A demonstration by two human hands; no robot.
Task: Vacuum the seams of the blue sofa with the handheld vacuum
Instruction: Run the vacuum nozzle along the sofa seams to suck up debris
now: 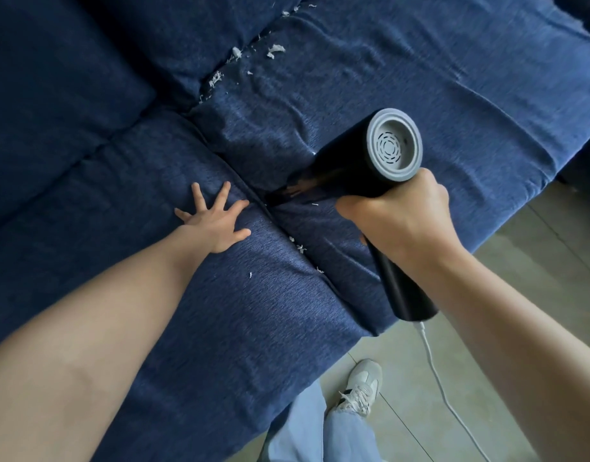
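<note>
The right hand (400,221) is wrapped tight around the handle of the vacuum (363,161), fingers curled under the black body so the nozzle points away and down from it. The nozzle tip, blurred, sits in the seam (270,208) between two seat cushions, just beyond the knuckles; that angle seems chosen to drive the mouth into the gap, not skim the fabric. The grey rear grille faces up toward the camera, and a white cord (433,361) trails from the handle's butt down past the wrist to the floor (520,261).

Across the seam from the nozzle, the left hand (217,221) lies flat with fingers spread, holding nothing, pressing on the near cushion of the sofa (87,211). It looks placed there to push the cushion down and open the gap for the nozzle.

Closer to the body than the right hand, a few white scraps (300,248) lie along the same seam. Far beyond both hands, more scraps (237,55) cluster where seat meets backrest, so that seam likely remains to be done. A shoe (360,388) stands on the floor below.
</note>
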